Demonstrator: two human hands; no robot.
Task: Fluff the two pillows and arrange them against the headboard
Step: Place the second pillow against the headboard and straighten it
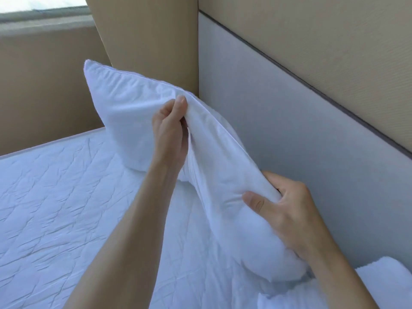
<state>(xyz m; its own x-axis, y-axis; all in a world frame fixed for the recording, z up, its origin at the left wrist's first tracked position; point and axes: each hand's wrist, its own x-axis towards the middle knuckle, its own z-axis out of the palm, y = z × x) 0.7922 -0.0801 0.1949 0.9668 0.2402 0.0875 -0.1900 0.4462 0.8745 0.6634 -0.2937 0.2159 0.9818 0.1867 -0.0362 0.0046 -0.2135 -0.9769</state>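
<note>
left hand [171, 130], right hand [287, 204], pinching raised pillow [133, 108]

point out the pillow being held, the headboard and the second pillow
held pillow [124, 103]: head view, on its upper face left of the left hand
headboard [278, 112]: head view, on the bare grey padded panel
second pillow [385, 279]: head view, on the white corner at the lower right edge

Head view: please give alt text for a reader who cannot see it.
Two bare hands hold a white pillow up beside a grey padded headboard: the left hand pinches its upper edge, the right hand grips its near end. A second pillow lies at lower right on the quilted mattress.
</note>
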